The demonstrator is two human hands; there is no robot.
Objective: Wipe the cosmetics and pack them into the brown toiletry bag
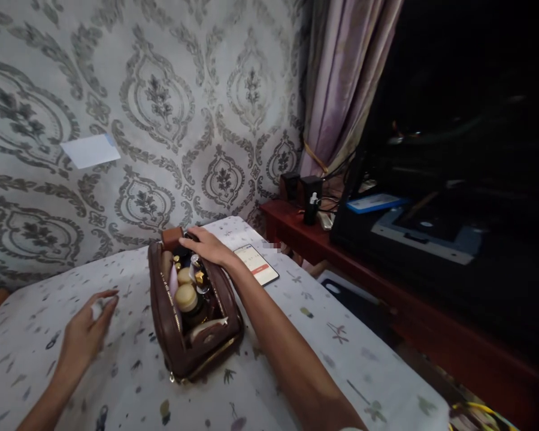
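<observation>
A dark brown zippered bag (161, 335) lies unzipped on the patterned white sheet (130, 389). Inside it are several small jars and bottles, among them a jar with a cream lid (185, 297) and gold-capped items. My right hand (206, 246) is at the bag's far end, fingers bent by a brown block-like object (173, 237); whether it grips anything there is hard to see. To the left of the bag, my left hand (86, 329) is raised with thumb and forefinger curled around a small whitish item (99, 307), too blurred to name.
A lit phone (261, 268) lies right of the bag. Beyond the sheet's right edge stands a dark red table (291, 221) with a black bottle (312, 209), cables and a large black screen (453, 149). A patterned wall rises behind.
</observation>
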